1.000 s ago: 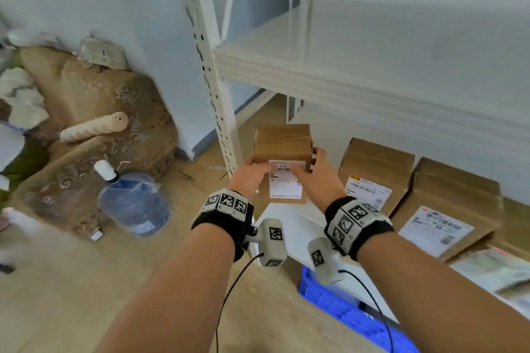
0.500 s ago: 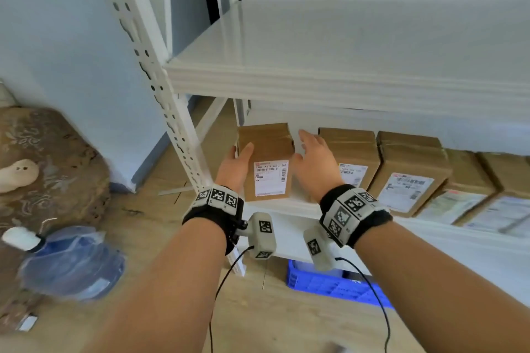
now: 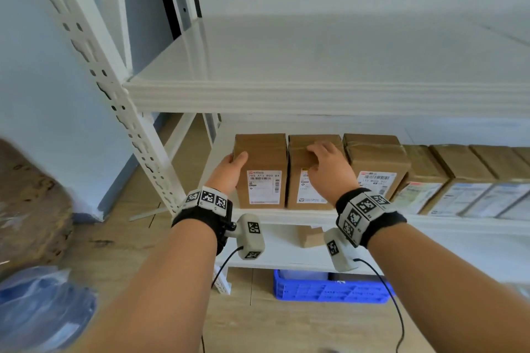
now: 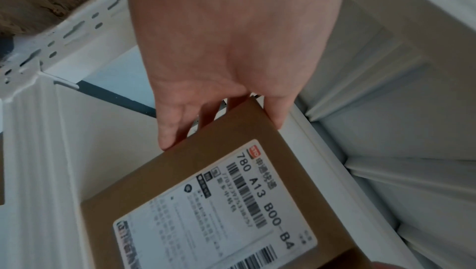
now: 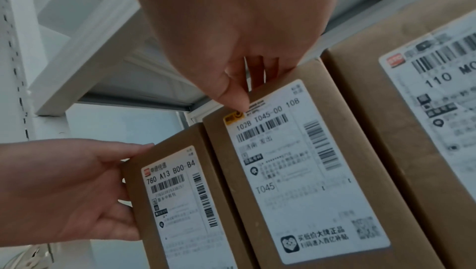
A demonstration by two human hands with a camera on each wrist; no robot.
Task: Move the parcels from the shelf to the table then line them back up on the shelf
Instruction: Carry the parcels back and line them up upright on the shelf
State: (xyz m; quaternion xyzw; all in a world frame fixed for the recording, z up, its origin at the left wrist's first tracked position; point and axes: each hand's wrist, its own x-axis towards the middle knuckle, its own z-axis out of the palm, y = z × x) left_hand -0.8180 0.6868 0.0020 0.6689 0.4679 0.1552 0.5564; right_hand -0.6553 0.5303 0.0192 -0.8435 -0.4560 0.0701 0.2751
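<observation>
Head view: the left hand [image 3: 229, 170] lies flat, fingers straight, against the end parcel [image 3: 262, 172] on the shelf [image 3: 286, 215]. The right hand [image 3: 329, 172] hooks curled fingers over the second parcel [image 3: 301, 157].

Left wrist view: straight fingers [image 4: 170, 129] press the parcel's side.

Right wrist view: the thumb [image 5: 231, 94] pinches the second parcel's front.

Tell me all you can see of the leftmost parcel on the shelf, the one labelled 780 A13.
The leftmost parcel is a brown cardboard box, upright at the row's left end on the shelf, its white barcode label facing out. The left hand presses flat on its left side, thumb on the front edge. Its right side meets the next parcel.
</observation>
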